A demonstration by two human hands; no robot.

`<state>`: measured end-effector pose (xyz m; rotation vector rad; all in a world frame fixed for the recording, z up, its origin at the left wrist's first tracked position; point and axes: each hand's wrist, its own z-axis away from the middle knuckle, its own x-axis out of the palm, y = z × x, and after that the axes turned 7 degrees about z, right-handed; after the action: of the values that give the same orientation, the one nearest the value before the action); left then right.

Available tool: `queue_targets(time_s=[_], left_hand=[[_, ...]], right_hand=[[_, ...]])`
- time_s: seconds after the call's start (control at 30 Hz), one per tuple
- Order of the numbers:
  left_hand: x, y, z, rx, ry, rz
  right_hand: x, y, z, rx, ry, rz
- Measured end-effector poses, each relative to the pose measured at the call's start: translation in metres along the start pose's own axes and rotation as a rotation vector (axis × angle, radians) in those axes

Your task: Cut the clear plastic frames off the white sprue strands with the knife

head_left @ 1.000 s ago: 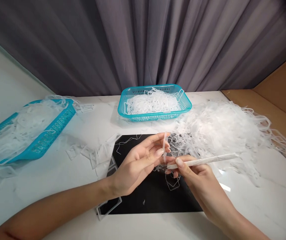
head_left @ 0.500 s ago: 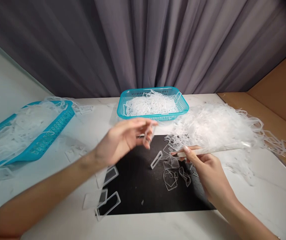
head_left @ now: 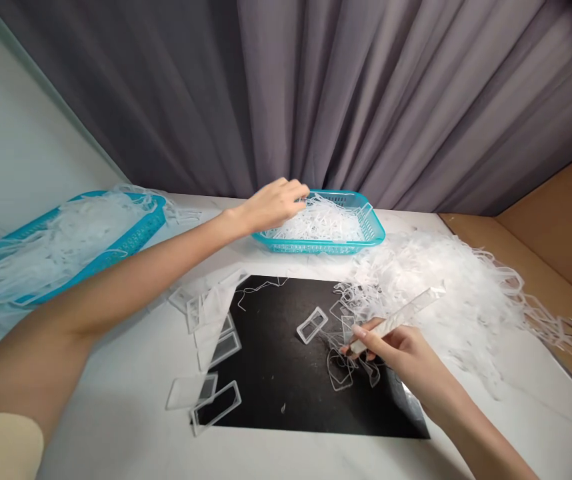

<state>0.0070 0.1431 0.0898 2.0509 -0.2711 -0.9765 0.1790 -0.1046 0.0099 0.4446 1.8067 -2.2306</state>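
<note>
Stretched far forward, my left hand [head_left: 279,203] is over the rim of the middle blue basket [head_left: 316,248]. Its fingers are bent and slightly apart, with no piece visible in them. A heap of thin clear strips [head_left: 333,220] fills that basket. Low over the black mat [head_left: 276,360], my right hand [head_left: 391,343] grips a slim pen-like tool wrapped in white [head_left: 401,317]; its tip points down to the left. Loose clear loops [head_left: 340,380] lie under and beside that hand. Left of it, a small clear rectangular frame [head_left: 312,325] rests on the mat.
Several clear rectangular pieces [head_left: 216,407] lie across the mat's left edge. A large pile of clear plastic scraps [head_left: 431,280] covers the right side. Another blue basket [head_left: 139,233], heaped with clear pieces, stands at left. Behind hangs a grey curtain [head_left: 191,100].
My left hand has moved forward and up to the middle basket; the clear piece it held is no longer visible. My right hand has lowered the tool toward the loops. The view has shifted slightly.
</note>
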Motion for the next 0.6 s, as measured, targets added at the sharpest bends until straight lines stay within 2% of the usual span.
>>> queue_targets(time_s=[0.07,0.1,0.17,0.23,0.27,0.33,0.43,0.53,0.6], left_hand=[[0.013,0.021,0.024,0.104,0.094,-0.138],[0.021,0.030,0.038,0.105,0.102,-0.166],[0.040,0.041,0.067,0.042,-0.088,-0.134],[0.057,0.042,0.091,-0.066,-0.341,-0.065],[0.064,0.038,0.098,-0.108,-0.406,-0.024],[0.074,0.029,0.105,-0.127,-0.509,0.042],[0.084,0.018,0.103,-0.064,-0.612,0.055],[0.092,0.016,0.101,0.000,-0.612,0.040],[0.097,0.017,0.103,-0.008,-0.598,0.043]], right_hand=[[-0.002,-0.001,0.001,-0.037,-0.089,-0.018],[-0.004,-0.001,0.001,-0.051,-0.115,-0.025],[-0.006,-0.001,0.001,-0.060,-0.131,-0.024],[-0.009,-0.001,0.002,-0.068,-0.143,-0.023],[-0.010,-0.001,0.002,-0.072,-0.152,-0.027],[-0.013,-0.001,0.002,-0.077,-0.179,-0.022],[-0.019,0.000,0.000,-0.075,-0.280,0.046],[-0.029,0.003,-0.005,-0.117,-0.369,0.153],[-0.037,0.002,-0.009,-0.156,-0.349,0.250]])
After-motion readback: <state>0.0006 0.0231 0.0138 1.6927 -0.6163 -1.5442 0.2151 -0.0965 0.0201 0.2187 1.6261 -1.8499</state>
